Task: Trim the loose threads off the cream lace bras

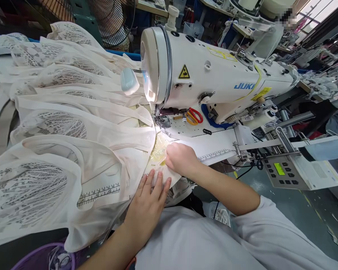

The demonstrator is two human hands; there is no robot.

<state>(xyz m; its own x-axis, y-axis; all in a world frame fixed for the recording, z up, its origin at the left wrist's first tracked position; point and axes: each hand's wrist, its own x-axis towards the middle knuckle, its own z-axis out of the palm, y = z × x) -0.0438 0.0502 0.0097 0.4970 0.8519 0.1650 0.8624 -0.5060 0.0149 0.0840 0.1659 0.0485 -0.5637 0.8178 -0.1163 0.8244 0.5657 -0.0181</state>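
Observation:
Under the head of a white sewing machine [214, 71] lies a cream lace garment [112, 131], its near part reaching toward my body. My left hand [146, 204] rests on that fabric with fingers spread and pointing at the needle area. My right hand [181, 159] is curled closed on the fabric's right edge, just in front of the presser foot [163, 122]. Its fingertips are mostly hidden. Between the hands and the foot, a lit yellowish patch [159, 148] of the fabric shows. A white band [259, 145] runs through a metal guide at the right.
More cream lace pieces [56, 48] heap across the left. Red-and-orange-handled scissors [195, 117] and a small black blade [207, 131] lie on the machine bed. A control box [287, 170] stands right, a purple basket [47, 253] lower left, and a fan [112, 22] behind.

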